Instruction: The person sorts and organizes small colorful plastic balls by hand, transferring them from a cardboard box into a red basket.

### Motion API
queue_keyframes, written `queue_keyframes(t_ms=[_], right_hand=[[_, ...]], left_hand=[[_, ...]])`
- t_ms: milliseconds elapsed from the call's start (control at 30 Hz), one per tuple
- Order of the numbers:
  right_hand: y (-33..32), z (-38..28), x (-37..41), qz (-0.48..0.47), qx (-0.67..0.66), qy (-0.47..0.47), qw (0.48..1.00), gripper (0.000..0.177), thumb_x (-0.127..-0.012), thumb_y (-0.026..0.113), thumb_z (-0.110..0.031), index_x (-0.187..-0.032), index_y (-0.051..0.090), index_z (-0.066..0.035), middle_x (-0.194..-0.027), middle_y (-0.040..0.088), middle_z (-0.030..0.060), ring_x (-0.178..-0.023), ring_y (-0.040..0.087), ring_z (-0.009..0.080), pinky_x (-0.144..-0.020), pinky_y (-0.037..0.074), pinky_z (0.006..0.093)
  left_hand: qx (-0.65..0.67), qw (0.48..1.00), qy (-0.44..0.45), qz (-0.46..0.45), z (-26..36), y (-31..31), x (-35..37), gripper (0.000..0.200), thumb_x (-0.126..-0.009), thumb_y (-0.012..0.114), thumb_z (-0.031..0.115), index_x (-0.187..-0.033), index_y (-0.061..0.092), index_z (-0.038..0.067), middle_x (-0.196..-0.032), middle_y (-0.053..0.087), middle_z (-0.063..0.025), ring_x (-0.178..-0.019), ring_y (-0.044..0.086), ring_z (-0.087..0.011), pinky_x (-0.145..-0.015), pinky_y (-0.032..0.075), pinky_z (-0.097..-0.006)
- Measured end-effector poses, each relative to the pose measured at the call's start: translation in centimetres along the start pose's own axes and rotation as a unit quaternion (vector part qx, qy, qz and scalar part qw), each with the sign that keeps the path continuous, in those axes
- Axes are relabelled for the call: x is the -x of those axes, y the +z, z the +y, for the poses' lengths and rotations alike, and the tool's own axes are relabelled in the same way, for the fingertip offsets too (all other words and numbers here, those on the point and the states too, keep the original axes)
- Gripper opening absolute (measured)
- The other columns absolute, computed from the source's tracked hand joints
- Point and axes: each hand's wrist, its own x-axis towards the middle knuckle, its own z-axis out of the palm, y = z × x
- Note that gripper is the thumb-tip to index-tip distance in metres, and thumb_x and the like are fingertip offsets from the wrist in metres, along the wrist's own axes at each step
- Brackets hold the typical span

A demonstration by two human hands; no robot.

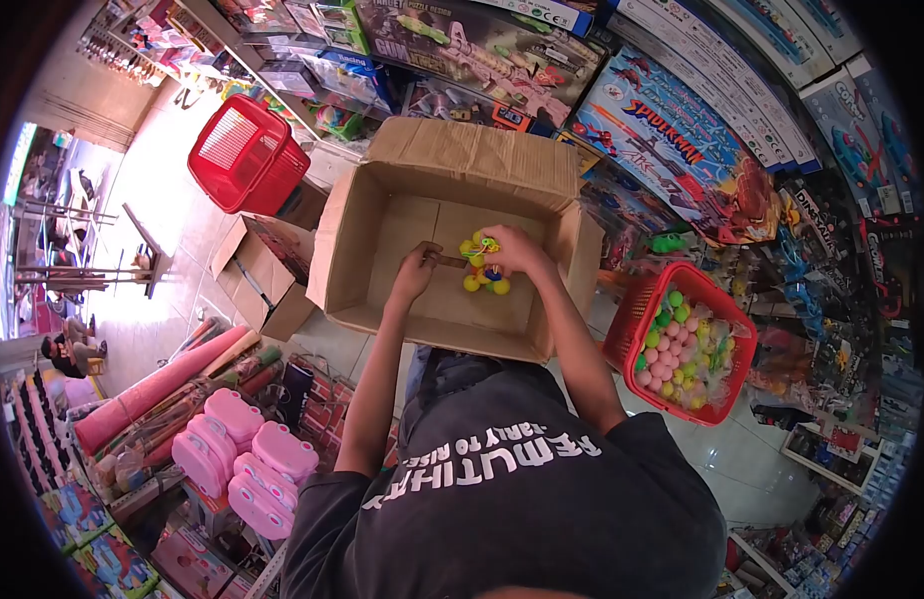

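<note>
An open cardboard box (437, 324) stands in front of me, its flaps folded outward. Inside it, a bunch of small yellow toys (474, 284) with some blue and green parts hangs from or rests beside my right hand (512, 252), whose fingers are closed on it. Near the box's middle, my left hand (418, 270) has its fingers bent together around the end of a thin brown strip (449, 261), which reaches toward the toys. Whether the strip is joined to the toys is too small to tell.
A red basket (624, 334) of pink, green and yellow balls stands to the right. Another red basket (211, 190) and a smaller cardboard box (244, 290) are at the left. Pink cases (272, 449) lie at lower left. Boxed toys (672, 140) line the far side.
</note>
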Motion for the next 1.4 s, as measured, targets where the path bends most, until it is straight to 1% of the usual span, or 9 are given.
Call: queue_keyframes(t_ms=[100,233,467,667,733,933,1033,1233,1400], right_hand=[[-0.4,0.6,0.3,0.049,0.066,-0.144,0.986,0.036,-0.063,0.07,-0.019,-0.093,0.058,-0.003,-0.083,0.061,0.0155,-0.083,0.06,0.0319,-0.071,0.047,0.0361],[-1.7,-1.4,2.2,0.062,0.048,-0.144,0.986,0.035,-0.063,0.07,-0.02,-0.091,0.058,-0.003,-0.082,0.061,0.0157,-0.082,0.06,0.0318,-0.07,0.046,0.0364],[-2.5,-5.0,4.1,0.063,-0.014,-0.186,0.98,0.029,-0.065,0.069,-0.018,-0.087,0.058,-0.003,-0.077,0.062,0.0141,-0.076,0.061,0.028,-0.068,0.046,0.0349],[-1.7,-6.6,4.3,0.089,-0.092,-0.181,0.975,0.024,-0.068,0.068,-0.014,-0.085,0.056,-0.003,-0.073,0.061,0.0093,-0.07,0.059,0.0193,-0.065,0.045,0.0326],[-1.1,-6.9,4.2,0.109,-0.097,-0.201,0.969,0.023,-0.069,0.068,-0.013,-0.086,0.055,-0.003,-0.072,0.061,0.0081,-0.069,0.058,0.0177,-0.065,0.045,0.0321],[1.7,-6.7,2.6,0.164,-0.123,-0.233,0.951,0.024,-0.075,0.064,-0.01,-0.096,0.054,-0.002,-0.081,0.061,0.0074,-0.076,0.057,0.0143,-0.068,0.045,0.0294],[3.0,-6.3,1.1,0.233,-0.093,-0.292,0.923,0.026,-0.077,0.063,-0.01,-0.1,0.055,-0.003,-0.085,0.06,0.0082,-0.079,0.057,0.0129,-0.072,0.045,0.0276],[7.1,1.9,-5.4,0.196,-0.172,-0.107,0.96,0.035,-0.075,0.062,-0.007,-0.109,0.054,-0.005,-0.097,0.06,0.0128,-0.09,0.059,0.0203,-0.079,0.046,0.0313],[11.9,5.5,-7.1,0.127,0.14,0.017,0.982,0.037,-0.069,0.063,-0.006,-0.105,0.056,-0.011,-0.1,0.056,0.0176,-0.098,0.055,0.033,-0.08,0.048,0.0391]], left_hand=[[-0.012,0.997,0.055,-0.046,2.4,-0.1,0.6,0.037,-0.08,0.057,0.013,-0.115,0.05,0.003,-0.11,0.054,-0.0144,-0.103,0.052,-0.0237,-0.088,0.043,-0.0321],[-0.048,0.981,0.128,-0.141,7.5,0.5,1.5,0.072,-0.071,0.07,0.027,-0.131,0.036,0.008,-0.134,0.033,-0.0182,-0.127,0.029,-0.0314,-0.102,0.03,-0.0377],[-0.066,0.971,0.17,-0.153,8.7,2.3,0.4,0.079,-0.068,0.071,0.028,-0.133,0.033,0.008,-0.138,0.026,-0.0188,-0.13,0.023,-0.0333,-0.105,0.024,-0.0416],[0.027,0.972,0.189,-0.137,9.0,1.2,-0.2,0.048,-0.071,0.062,0.012,-0.116,0.049,0.002,-0.12,0.048,-0.0167,-0.117,0.04,-0.0351,-0.097,0.032,-0.0418],[-0.055,0.966,0.234,-0.097,8.7,0.5,-0.3,0.035,-0.074,0.058,0.002,-0.108,0.051,-0.001,-0.106,0.051,-0.015,-0.096,0.054,-0.0252,-0.08,0.045,-0.0341],[-0.127,0.969,0.212,-0.017,7.5,-1.6,0.2,0.013,-0.077,0.054,0.006,-0.086,0.059,-0.004,-0.077,0.061,-0.016,-0.073,0.061,-0.0265,-0.065,0.047,-0.0341],[-0.11,0.978,0.175,0.008,7.1,-3.1,0.5,0.013,-0.077,0.055,0.009,-0.082,0.059,-0.003,-0.077,0.06,-0.019,-0.079,0.058,-0.0344,-0.071,0.044,-0.0407],[-0.092,0.987,0.118,0.055,6.4,-6.1,1.3,0.015,-0.079,0.054,0.011,-0.079,0.06,-0.003,-0.077,0.06,-0.0197,-0.073,0.059,-0.033,-0.065,0.045,-0.0395],[-0.127,0.984,0.113,0.048,3.5,-6.5,0.9,0.017,-0.08,0.055,0.011,-0.08,0.059,-0.005,-0.075,0.06,-0.0206,-0.071,0.06,-0.034,-0.063,0.045,-0.0397]])
